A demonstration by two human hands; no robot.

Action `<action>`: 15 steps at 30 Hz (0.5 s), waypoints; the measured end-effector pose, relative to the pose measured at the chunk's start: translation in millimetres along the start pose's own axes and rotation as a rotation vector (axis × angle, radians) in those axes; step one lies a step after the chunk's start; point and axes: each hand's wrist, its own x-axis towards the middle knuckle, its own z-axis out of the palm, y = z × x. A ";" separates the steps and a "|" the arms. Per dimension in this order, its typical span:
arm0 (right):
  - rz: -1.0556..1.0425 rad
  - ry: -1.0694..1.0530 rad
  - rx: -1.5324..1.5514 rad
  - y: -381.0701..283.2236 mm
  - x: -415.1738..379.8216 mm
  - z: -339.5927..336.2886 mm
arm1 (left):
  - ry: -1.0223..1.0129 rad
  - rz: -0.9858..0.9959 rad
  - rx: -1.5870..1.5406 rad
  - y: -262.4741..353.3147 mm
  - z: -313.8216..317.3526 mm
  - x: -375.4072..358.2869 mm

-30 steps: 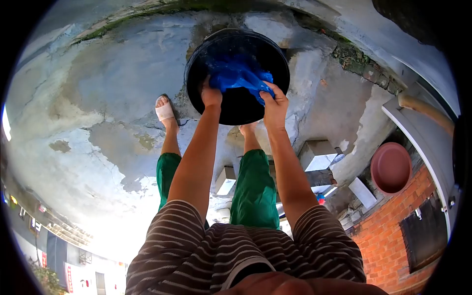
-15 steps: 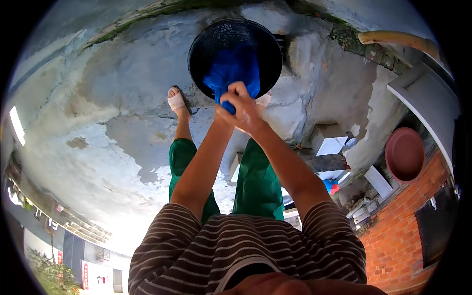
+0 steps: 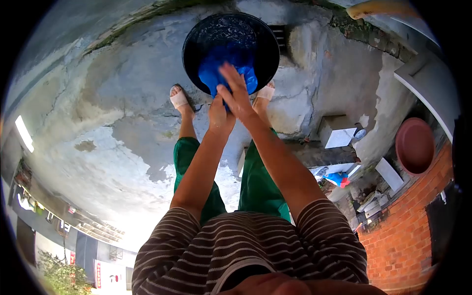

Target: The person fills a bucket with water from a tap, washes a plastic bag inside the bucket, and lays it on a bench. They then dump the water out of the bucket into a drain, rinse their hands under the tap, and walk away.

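Observation:
A round black tub (image 3: 268, 54) stands on the ground in front of my feet, with sudsy water (image 3: 227, 30) inside. A wet blue cloth (image 3: 212, 71) lies partly in it and comes up over the near rim. My left hand (image 3: 220, 117) is closed around the near end of the cloth, by the rim. Over the cloth, touching or just above it, my right hand (image 3: 237, 97) has its fingers stretched out toward the tub, the tips smeared by motion. Part of the cloth is hidden behind both hands.
Cracked concrete (image 3: 142, 93) surrounds the tub, with a drain grate (image 3: 279, 37) on its right. Farther right are a pale block (image 3: 339, 135), a reddish-brown basin (image 3: 415, 146) and a brick wall (image 3: 403, 241). My sandalled feet (image 3: 179, 97) flank the tub's near side.
My right hand has gone from fingers curled around the cloth to fingers stretched out over it. My left hand keeps the cloth's near end. The view has shifted slightly.

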 end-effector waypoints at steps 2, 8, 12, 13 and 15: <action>0.055 0.133 -0.026 23.4 33.2 4.7 | -0.036 0.126 0.098 -8.3 4.6 2.9; 0.005 -0.044 0.307 -52.8 -53.9 6.2 | 0.176 -0.118 0.191 53.9 48.2 -15.2; -0.018 -0.026 0.153 -7.7 -11.6 12.2 | -0.038 0.074 0.238 18.9 -11.6 11.6; 0.030 0.071 0.139 15.2 8.0 7.2 | 0.021 -0.009 -0.022 13.1 -5.4 8.1; 0.231 0.171 0.043 52.4 24.2 -6.2 | -0.038 0.005 -0.042 10.9 -6.7 -1.8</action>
